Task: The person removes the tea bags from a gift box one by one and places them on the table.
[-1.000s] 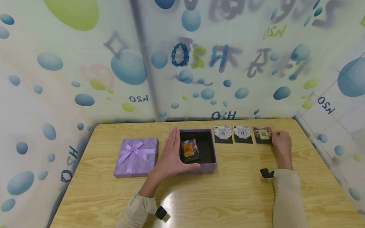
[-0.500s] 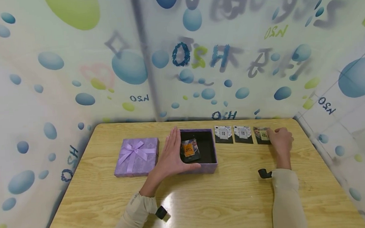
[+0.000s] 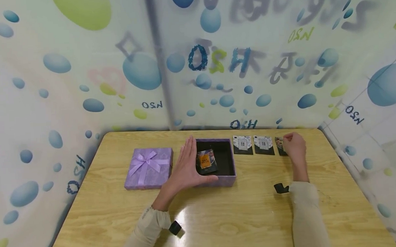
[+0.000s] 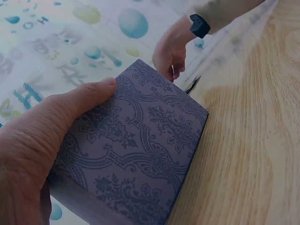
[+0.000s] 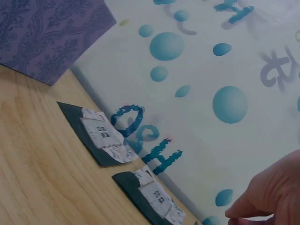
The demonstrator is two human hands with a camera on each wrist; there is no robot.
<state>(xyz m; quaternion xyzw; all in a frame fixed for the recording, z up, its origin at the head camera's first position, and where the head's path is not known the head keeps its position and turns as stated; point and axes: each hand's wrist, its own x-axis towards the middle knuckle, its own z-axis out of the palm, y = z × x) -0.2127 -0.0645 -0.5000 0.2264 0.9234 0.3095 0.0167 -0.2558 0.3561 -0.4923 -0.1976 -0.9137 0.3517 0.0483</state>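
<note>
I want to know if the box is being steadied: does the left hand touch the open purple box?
Touching. The left wrist view shows the left hand with its thumb lying against the open purple box's patterned side.

Your left hand rests its thumb on the patterned purple box; your right hand is beyond.

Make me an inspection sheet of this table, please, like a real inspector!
Surface: wood-grain table with a glare patch.
Things: open purple box, one orange-labelled packet inside; bow-topped lid on its left; row of three packets on its right.
Clutter: nothing seen.
Left grip: fingers straight against the box.
Right grip: over the rightmost packet, partly hiding it; pinching or not, can't tell.
Cables: nothing seen.
Surroundings: wall with printed spots and lettering.
</note>
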